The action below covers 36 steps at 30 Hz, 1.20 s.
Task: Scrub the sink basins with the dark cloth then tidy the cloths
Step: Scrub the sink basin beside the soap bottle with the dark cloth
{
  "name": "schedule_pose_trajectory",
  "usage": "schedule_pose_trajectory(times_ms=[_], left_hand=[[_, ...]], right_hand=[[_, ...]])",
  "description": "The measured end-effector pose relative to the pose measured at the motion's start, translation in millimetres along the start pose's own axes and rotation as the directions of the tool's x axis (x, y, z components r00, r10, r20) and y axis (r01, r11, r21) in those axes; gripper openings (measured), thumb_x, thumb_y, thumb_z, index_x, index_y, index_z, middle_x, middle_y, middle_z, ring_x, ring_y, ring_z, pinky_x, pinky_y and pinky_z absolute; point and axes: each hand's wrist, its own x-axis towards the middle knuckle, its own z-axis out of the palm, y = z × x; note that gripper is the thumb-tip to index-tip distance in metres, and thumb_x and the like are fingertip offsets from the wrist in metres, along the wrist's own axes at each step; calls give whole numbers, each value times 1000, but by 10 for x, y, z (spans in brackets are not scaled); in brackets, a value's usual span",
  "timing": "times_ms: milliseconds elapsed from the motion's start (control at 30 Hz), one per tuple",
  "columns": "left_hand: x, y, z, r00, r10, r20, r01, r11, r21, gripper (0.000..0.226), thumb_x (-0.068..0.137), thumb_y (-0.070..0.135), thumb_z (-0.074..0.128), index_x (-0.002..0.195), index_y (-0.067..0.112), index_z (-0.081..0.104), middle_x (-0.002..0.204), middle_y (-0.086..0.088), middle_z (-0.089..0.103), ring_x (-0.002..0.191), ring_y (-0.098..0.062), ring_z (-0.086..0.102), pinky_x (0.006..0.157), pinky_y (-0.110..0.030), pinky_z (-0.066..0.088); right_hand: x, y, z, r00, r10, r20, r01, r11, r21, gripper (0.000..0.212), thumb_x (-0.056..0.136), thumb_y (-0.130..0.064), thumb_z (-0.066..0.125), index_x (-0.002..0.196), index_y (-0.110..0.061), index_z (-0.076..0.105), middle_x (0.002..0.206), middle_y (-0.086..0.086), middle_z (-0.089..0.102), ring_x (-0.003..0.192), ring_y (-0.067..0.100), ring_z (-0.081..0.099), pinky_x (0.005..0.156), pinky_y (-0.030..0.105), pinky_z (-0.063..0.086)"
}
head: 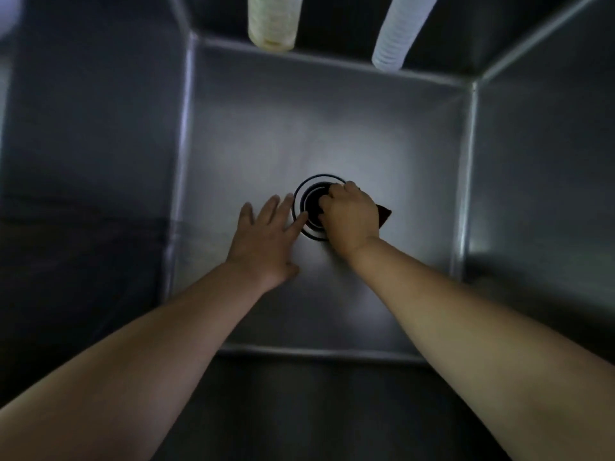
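**Steel basin, two hands at the drain**

Dark cloth (382, 214) is bunched under the right hand (349, 217), whose fingers curl down over it and press it into the mouth of the drain (307, 207). Only one pointed corner of the cloth pokes out on the far side of that hand, away from the other; the rest is hidden beneath the knuckles and inside the drain opening.

Just beside it, the left hand (266, 237) lies flat on the basin floor (266, 128), fingers straight and spread, holding nothing. Its forefinger reaches to the ringed rim of the drain and seems to touch it; the other fingertips stop just short of the ring. The two hands are close together but do not meet, with the drain's black opening between them.

Both bare forearms stretch down from the near edge, the right one lit brighter than the left.

Beyond the fingertips the metal floor runs back, dully shining, to the far wall. The side walls (539, 161) rise steeply to either side of the arms, darker than the floor. Above the far wall, well apart from the hands, two ribbed hoses hang down into the basin: a yellowish hose (273, 24) out past the left hand and a white hose (396, 34) out past the right, both ending clear of the floor.
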Motion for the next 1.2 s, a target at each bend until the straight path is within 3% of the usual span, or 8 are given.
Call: schedule_pose_trajectory(times_ms=[100,200,367,533,700,800,933,1200], left_hand=[[30,-9,16,1000,-3,18,2,999,49,93,81,63,50,150,32,-5,157,-4,-20,145,-26,-11,114,-55,4],[60,8,-30,1000,-5,19,4,999,54,94,78,63,52,149,33,0,157,-4,-16,144,-27,-7,113,-56,6],[81,35,-59,999,-23,41,20,998,68,92,78,61,54,149,35,2,157,-5,-16,144,-28,-7,112,-57,7],[95,54,-101,998,-18,59,12,995,96,90,78,61,54,148,36,3,157,-6,-16,143,-29,-6,111,-57,10],[79,54,-69,996,-37,81,31,997,77,91,80,61,52,148,37,-2,156,-5,-20,144,-29,-10,112,-58,4],[84,60,-63,996,-40,81,33,996,80,91,79,61,53,148,38,-3,156,-4,-19,144,-28,-10,112,-58,4],[86,53,-48,997,-35,73,29,997,78,91,80,62,52,148,38,-5,156,-4,-21,144,-28,-12,112,-58,3],[77,42,-8,998,-37,54,35,998,47,94,79,63,53,148,38,-5,156,-3,-23,144,-26,-13,113,-58,0]], right_hand=[[173,-138,-6,994,4,106,3,998,-58,26,39,-11,86,48,-11,62,61,5,61,61,22,61,48,21,42],[210,-97,34,968,-9,249,19,999,-39,15,84,-13,60,92,-4,69,105,11,61,103,26,53,77,32,41],[242,73,8,888,-161,431,195,980,-35,34,90,-16,58,124,-14,60,129,5,50,123,25,38,97,29,32],[313,57,-138,837,-180,516,265,960,-95,32,88,-14,59,120,-11,61,128,7,51,122,25,40,96,28,35],[247,138,-114,903,-390,179,411,905,-105,25,41,-2,88,56,-7,68,71,7,64,69,28,62,61,21,43],[191,117,-109,881,-371,293,457,825,-332,12,74,-22,76,85,-18,75,104,-1,65,103,24,56,84,28,44],[126,-6,-106,887,-241,394,404,819,-407,38,96,-32,45,130,-18,54,137,3,43,128,27,31,103,36,27],[197,-85,-143,897,-70,436,170,966,-195,25,92,-24,51,113,-17,62,119,4,56,122,26,36,101,33,28]])
